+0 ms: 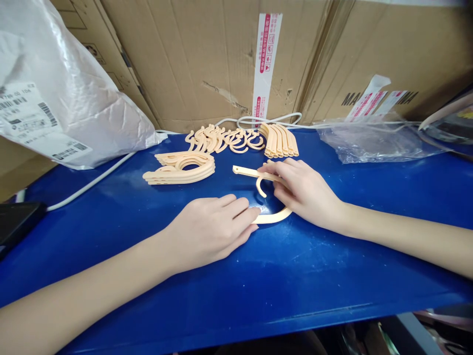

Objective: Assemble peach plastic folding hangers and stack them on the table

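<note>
Both hands are on a cream plastic folding hanger (274, 217) in the middle of the blue table. My left hand (216, 229) is closed on the near end of its curved arm, and the fingertips hide that end. My right hand (305, 190) pinches a straight arm of the hanger, its free end pointing left. A small hook (260, 188) hangs below that arm. How the parts join is hidden behind my right fingers. Just beyond, to the left, lies a stack of folded cream hangers (181, 170).
Loose cream hooks (240, 140) and a row of cream hanger arms (280, 140) lie at the back of the blue table (295, 286). Cardboard boxes (207, 59) stand behind. A white parcel bag (74, 93) leans at left, a clear plastic bag (358, 143) lies right. A white cable (92, 185) crosses the left.
</note>
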`<state>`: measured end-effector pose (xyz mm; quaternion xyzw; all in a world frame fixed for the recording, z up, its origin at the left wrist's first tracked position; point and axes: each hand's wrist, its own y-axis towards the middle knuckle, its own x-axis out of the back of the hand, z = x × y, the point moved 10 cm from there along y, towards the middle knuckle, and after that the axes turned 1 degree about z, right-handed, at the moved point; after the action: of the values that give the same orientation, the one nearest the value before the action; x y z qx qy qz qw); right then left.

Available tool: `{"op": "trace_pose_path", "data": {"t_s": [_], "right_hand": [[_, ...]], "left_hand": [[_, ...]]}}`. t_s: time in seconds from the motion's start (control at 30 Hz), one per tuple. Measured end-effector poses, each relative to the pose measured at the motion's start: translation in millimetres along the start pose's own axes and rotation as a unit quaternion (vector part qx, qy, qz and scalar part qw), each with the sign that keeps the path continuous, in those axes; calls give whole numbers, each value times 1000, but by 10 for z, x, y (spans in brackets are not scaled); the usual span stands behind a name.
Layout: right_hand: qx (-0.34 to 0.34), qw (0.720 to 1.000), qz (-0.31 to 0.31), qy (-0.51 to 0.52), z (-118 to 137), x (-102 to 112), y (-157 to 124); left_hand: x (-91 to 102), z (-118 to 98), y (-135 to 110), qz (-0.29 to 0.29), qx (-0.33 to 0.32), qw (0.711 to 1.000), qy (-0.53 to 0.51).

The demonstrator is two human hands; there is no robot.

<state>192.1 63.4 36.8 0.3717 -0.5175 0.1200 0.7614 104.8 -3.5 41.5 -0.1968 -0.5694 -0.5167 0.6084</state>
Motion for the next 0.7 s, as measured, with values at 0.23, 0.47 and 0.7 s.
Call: {"op": "trace_pose_path", "data": {"t_s": [0.23, 0.47, 0.7], "right_hand": [[15, 1000, 23, -5, 18, -27, 16], [59, 997, 37, -45, 90, -27, 23], [61, 992, 30, -109, 73, 111, 114]], "left_hand": [[-26, 118, 18, -1, 47, 999, -10], [-84, 205, -10, 15, 80, 996, -46], [-93, 362, -50, -7, 118, 983, -143]]}}
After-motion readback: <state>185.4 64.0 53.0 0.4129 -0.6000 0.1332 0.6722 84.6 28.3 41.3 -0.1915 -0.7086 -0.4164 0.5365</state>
